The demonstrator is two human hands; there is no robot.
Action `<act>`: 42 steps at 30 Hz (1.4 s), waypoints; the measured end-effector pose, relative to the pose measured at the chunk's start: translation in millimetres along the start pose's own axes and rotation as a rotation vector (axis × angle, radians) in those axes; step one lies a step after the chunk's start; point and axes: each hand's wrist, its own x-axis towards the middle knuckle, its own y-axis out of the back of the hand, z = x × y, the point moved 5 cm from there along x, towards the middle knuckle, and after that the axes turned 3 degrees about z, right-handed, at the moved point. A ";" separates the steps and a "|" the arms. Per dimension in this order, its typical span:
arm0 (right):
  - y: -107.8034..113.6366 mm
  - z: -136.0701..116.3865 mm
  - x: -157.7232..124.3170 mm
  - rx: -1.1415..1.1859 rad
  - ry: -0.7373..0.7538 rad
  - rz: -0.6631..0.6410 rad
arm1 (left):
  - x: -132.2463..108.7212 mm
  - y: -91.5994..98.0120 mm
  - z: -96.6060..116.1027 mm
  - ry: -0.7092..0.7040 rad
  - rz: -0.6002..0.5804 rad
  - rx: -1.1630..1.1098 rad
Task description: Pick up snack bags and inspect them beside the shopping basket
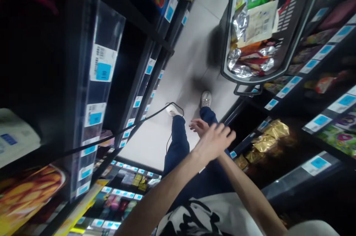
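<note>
My two forearms cross in front of me above my dark blue trousers. My left hand (pixel 216 140) lies over my right forearm, fingers stretched out toward the right-hand shelf, holding nothing. My right hand (pixel 198 126) shows just beyond it, fingers apart and empty. Both hands hang in the air over the aisle floor, nearest to the gold packets (pixel 274 132) on the lower right shelf. Neither hand touches a product.
A grey shopping basket (pixel 302 17) filled with foil and paper snack packs sits ahead on the right. Dark shelves with blue price tags (pixel 103 71) line both sides of the narrow aisle. A black cable (pixel 125 131) runs from the left shelf toward my white shoes (pixel 206 99).
</note>
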 end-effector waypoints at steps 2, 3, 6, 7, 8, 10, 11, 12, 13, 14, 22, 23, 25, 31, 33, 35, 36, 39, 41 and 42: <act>9.3 9.2 7.8 0.135 -0.059 -0.011 | -2.0 -35.4 29.6 -0.146 -0.298 -0.036; 15.4 12.3 11.2 0.213 -0.082 -0.006 | -4.1 -42.9 39.2 -0.206 -0.356 -0.041; 34.8 16.8 20.6 0.373 -0.107 0.048 | -5.3 -34.7 43.7 -0.320 -0.309 -0.010; 40.3 16.8 24.2 0.377 -0.100 0.067 | -4.3 -25.3 37.7 -0.335 -0.279 0.022; 44.9 16.2 28.4 0.371 -0.093 0.082 | -3.1 -14.3 29.4 -0.350 -0.265 0.059; 52.6 13.6 39.6 0.342 -0.080 0.108 | -0.6 10.9 6.9 -0.323 -0.266 0.196; 57.2 11.1 47.1 0.312 -0.066 0.132 | 0.5 25.4 -5.3 -0.282 -0.253 0.289; 63.3 7.6 55.9 0.267 -0.039 0.167 | 0.9 41.3 -15.0 -0.251 -0.210 0.339; 71.1 2.9 66.2 0.209 -0.001 0.211 | 0.1 56.4 -22.0 -0.232 -0.166 0.371; 80.9 -2.8 77.8 0.140 0.051 0.261 | -1.5 70.2 -27.6 -0.194 -0.121 0.401; 222.6 -44.8 196.7 -0.397 0.315 0.657 | -10.6 81.5 -1.2 -0.082 -0.070 0.271; 242.0 -47.9 210.3 -0.443 0.294 0.689 | -9.3 72.2 6.4 -0.074 -0.107 0.237; 275.2 -51.8 234.3 -0.479 0.222 0.728 | -7.3 51.3 23.0 -0.068 -0.201 0.159; 318.0 -55.4 284.0 -0.352 0.062 0.708 | -13.7 7.3 61.3 -0.040 -0.336 -0.015; 325.3 -56.4 289.9 -0.276 0.022 0.733 | -19.4 2.5 62.7 -0.012 -0.346 -0.029; 332.7 -60.0 288.8 -0.233 -0.014 0.754 | -27.3 0.8 59.3 0.040 -0.354 -0.033; 336.1 -63.5 285.9 -0.229 -0.027 0.756 | -32.4 0.1 57.0 0.072 -0.357 -0.033; 339.5 -79.9 273.3 -0.303 -0.042 0.669 | -52.3 -5.7 50.4 0.182 -0.340 -0.024; 333.7 -92.3 265.5 -0.385 -0.048 0.526 | -67.3 -13.4 48.7 0.239 -0.316 -0.014; 330.5 -98.5 261.2 -0.402 -0.044 0.481 | -74.3 -17.6 49.0 0.257 -0.316 -0.005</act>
